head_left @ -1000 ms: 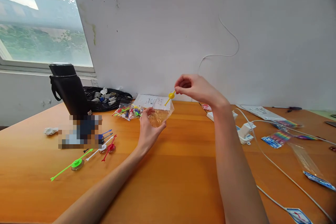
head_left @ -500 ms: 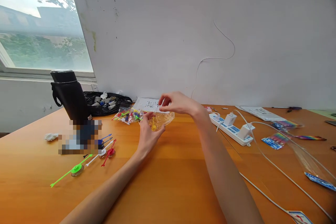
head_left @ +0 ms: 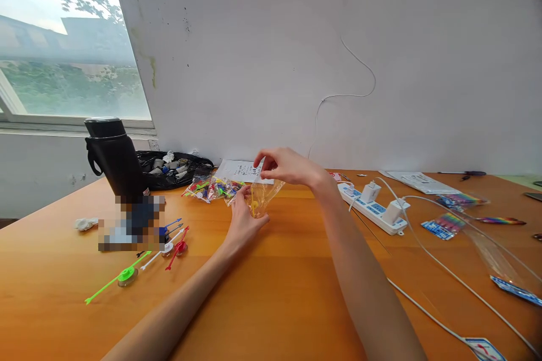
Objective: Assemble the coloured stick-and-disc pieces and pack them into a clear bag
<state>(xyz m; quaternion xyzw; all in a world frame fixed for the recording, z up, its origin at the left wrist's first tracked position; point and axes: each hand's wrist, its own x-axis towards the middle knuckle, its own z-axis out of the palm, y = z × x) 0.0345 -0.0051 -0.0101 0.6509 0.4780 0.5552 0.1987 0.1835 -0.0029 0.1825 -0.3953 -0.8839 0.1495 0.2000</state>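
Clear bag (head_left: 263,196) hangs upright between both hands, above the worktop (head_left: 271,282): right hand (head_left: 284,166) pinches its top edge, left hand (head_left: 244,215) grips its lower side, yellow piece inside.

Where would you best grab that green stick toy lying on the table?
Probably by the round disc near its middle, coming straight down from above. The green stick lies flat on the table and is thin, so the disc is the thickest part, and nothing crowds it from above.
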